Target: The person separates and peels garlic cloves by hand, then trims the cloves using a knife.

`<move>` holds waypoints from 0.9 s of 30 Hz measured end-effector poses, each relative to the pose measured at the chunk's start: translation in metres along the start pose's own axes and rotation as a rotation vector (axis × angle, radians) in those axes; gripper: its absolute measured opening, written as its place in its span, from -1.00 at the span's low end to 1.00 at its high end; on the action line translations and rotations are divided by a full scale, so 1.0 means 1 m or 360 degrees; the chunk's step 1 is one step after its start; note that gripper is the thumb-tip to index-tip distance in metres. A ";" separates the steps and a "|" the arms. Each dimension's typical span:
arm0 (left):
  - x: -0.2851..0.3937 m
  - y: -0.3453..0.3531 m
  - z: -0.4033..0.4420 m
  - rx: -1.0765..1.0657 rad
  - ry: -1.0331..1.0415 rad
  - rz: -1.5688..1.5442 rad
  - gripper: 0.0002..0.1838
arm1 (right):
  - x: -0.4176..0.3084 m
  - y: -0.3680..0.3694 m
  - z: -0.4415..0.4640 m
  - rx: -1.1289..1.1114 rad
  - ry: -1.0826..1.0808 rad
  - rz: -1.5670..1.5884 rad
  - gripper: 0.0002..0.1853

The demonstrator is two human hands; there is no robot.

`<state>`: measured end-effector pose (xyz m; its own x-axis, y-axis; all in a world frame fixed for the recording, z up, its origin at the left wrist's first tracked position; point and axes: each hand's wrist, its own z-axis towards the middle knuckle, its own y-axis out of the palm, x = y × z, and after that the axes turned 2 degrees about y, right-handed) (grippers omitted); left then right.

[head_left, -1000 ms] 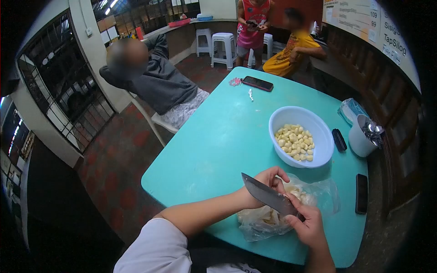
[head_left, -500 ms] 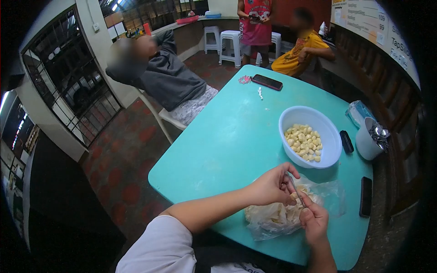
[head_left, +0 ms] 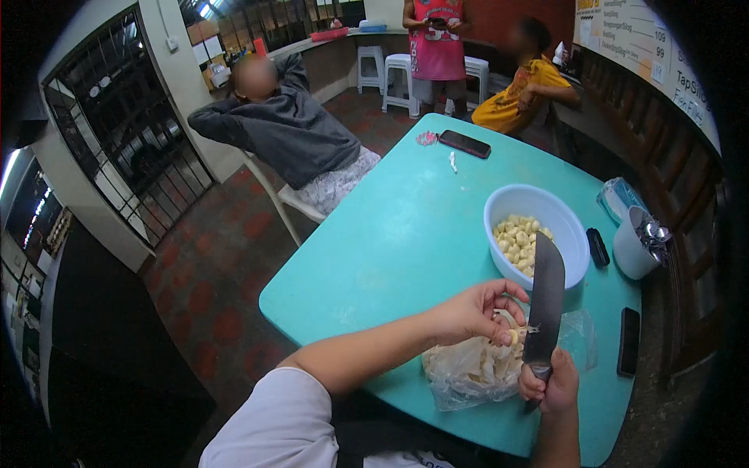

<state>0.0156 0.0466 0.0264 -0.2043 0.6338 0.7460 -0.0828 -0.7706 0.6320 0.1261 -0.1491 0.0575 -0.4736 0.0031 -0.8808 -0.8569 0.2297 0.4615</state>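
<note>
My right hand (head_left: 552,384) is wrapped round the handle of a broad dark knife (head_left: 546,300), its blade pointing up and away from me. Just left of the blade, my left hand (head_left: 488,310) pinches a small pale garlic clove (head_left: 514,336) between thumb and fingers. Beneath both hands lies a clear plastic bag (head_left: 460,384) with pale papery skins and pieces in it. Beyond the knife stands a light blue bowl (head_left: 573,242) with several peeled cloves (head_left: 516,236); the blade tip hides part of it.
On the turquoise table (head_left: 374,257) lie a phone (head_left: 465,144), another phone (head_left: 629,342) and a black object (head_left: 598,247). A white container (head_left: 633,253) of utensils stands at the right edge. One person (head_left: 289,132) sits at left; two more people are beyond the table.
The knife has turned from lying across between my hands to pointing upward, its broad side now showing. My hands have drawn slightly apart, and the clove shows at my left fingertips.
</note>
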 end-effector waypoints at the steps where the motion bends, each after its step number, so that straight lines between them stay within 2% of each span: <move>1: -0.002 0.002 0.000 0.0103 -0.0013 -0.0065 -0.42 | 0.002 -0.002 0.000 0.0008 -0.0035 -0.0009 -0.46; 2: -0.005 0.005 -0.001 0.0202 -0.0028 -0.0128 -0.45 | 0.004 -0.005 0.000 0.0020 -0.0073 -0.0017 -0.45; 6: -0.012 0.003 0.000 0.0453 -0.0262 -0.0239 -0.62 | 0.014 -0.012 0.000 0.0339 -0.0491 -0.0957 -0.41; 9: -0.009 0.008 -0.004 0.0248 -0.0294 -0.0318 -0.67 | 0.005 0.009 0.000 0.0485 -0.0743 -0.1488 -0.41; 14: -0.007 0.026 -0.007 0.0310 -0.0115 -0.0212 -0.63 | 0.003 0.012 -0.001 0.0372 -0.0926 -0.1765 -0.44; 16: -0.007 0.025 -0.007 0.0353 -0.0101 -0.0158 -0.62 | 0.010 0.006 0.004 0.0345 -0.1010 -0.1695 -0.44; 18: -0.007 0.020 -0.006 0.0399 -0.0119 -0.0083 -0.63 | 0.010 0.005 0.001 0.0340 -0.0838 -0.1449 -0.45; 20: -0.008 0.018 -0.005 0.0397 -0.0132 -0.0052 -0.68 | 0.006 0.009 -0.006 0.0348 -0.0424 -0.1020 -0.46; 23: -0.014 0.011 -0.004 0.0324 -0.0106 0.0009 -0.67 | 0.012 0.007 -0.005 0.0207 -0.0325 -0.0682 -0.44; 25: -0.015 0.009 -0.004 0.0278 -0.0088 0.0094 -0.65 | 0.014 0.004 -0.005 0.0188 -0.0260 -0.0599 -0.52; 27: -0.009 0.010 -0.005 0.0246 -0.0086 0.0216 -0.66 | 0.011 0.002 -0.008 0.0128 -0.0153 -0.0513 -0.49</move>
<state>0.0122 0.0328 0.0247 -0.1503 0.5308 0.8340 0.0931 -0.8323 0.5465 0.1173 -0.1564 0.0495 -0.1568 0.0086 -0.9876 -0.9387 0.3097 0.1517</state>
